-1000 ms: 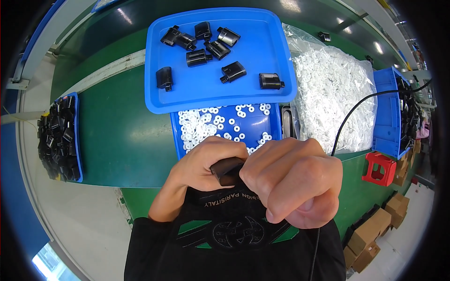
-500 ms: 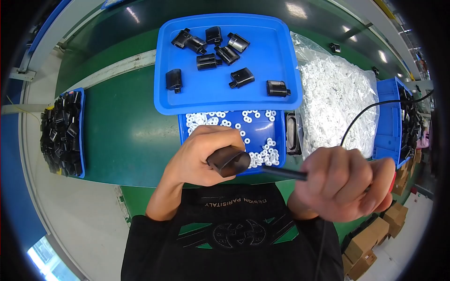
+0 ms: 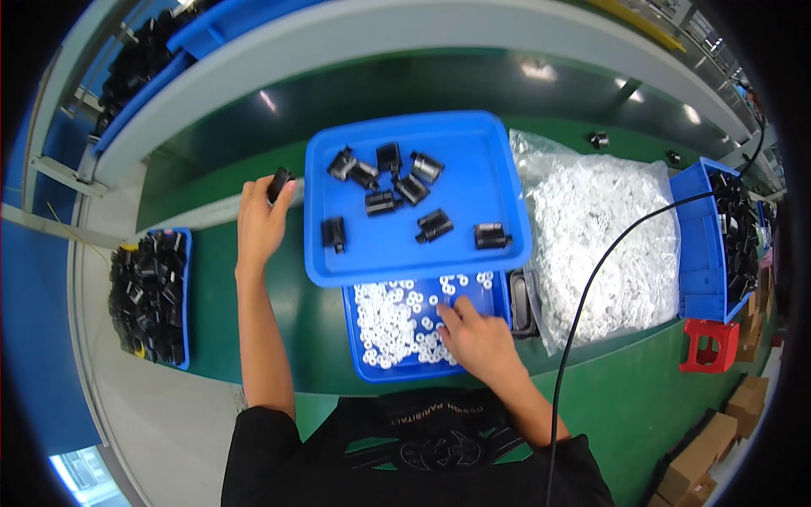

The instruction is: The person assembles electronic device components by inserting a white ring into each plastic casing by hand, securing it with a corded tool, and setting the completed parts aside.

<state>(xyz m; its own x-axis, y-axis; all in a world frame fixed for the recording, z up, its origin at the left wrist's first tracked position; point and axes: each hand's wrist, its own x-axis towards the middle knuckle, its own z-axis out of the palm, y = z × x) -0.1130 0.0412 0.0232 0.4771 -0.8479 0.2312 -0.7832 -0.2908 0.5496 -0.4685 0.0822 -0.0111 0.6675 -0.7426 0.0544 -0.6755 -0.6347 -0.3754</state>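
My left hand (image 3: 263, 224) reaches out past the left edge of the upper blue tray (image 3: 314, 262), closed on a black plastic housing (image 3: 280, 183). Several similar black housings (image 3: 410, 189) lie scattered in that tray. Below it, partly covered by it, is a lower blue tray (image 3: 365, 373) of small white rings (image 3: 384, 325). Over the right part of the rings is my right hand (image 3: 483, 345), fingers bent down and apart, fingertips at a few loose rings. I see nothing held between them.
A clear bag of white rings (image 3: 604, 245) lies right of the trays, beside a dark oblong frame (image 3: 523, 304). Blue bins (image 3: 699, 245) of black parts stand at both sides. A black cord (image 3: 583, 304) hangs across the right side. A red stool (image 3: 708, 345) is beyond.
My left hand has swung out to the far left with the black housing. My right hand has let go of the corded black rod-shaped tool and moved left to the rings. The view has shifted.
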